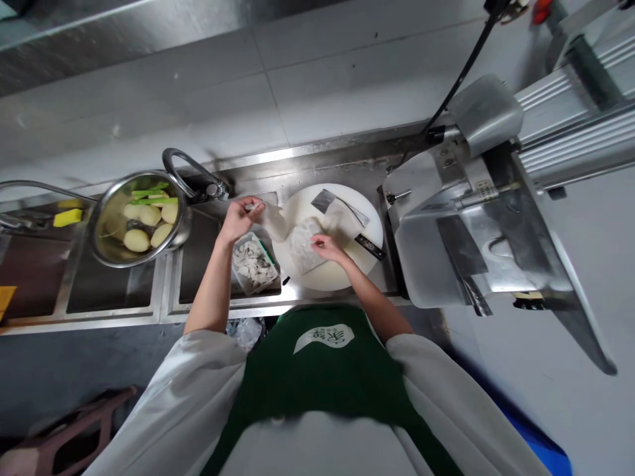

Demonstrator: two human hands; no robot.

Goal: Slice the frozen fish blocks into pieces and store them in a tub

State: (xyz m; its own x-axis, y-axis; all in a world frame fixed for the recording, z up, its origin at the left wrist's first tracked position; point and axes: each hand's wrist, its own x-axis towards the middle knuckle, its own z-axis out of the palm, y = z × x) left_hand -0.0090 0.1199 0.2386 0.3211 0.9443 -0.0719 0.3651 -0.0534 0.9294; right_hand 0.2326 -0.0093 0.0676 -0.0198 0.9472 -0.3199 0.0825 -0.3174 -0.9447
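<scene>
A round white cutting board (364,205) lies on the steel counter. My left hand (242,217) is closed on a clear plastic bag (270,221), raised over the board's left edge. My right hand (327,248) has its fingers pinched at a whitish plastic-wrapped bundle (303,246) on the board. Behind the bundle lie a knife with a black handle (370,246) and a grey flat packet (323,200). Left of the board, below my left hand, stands a plastic tub (254,263) of pale grey pieces.
A steel bowl (181,231) with peeled potatoes and green stalks sits at the left, by a curved faucet (191,165) and sinks (112,284). At the right stands a metal slicing machine (426,248) with a cleaver (461,244) on it.
</scene>
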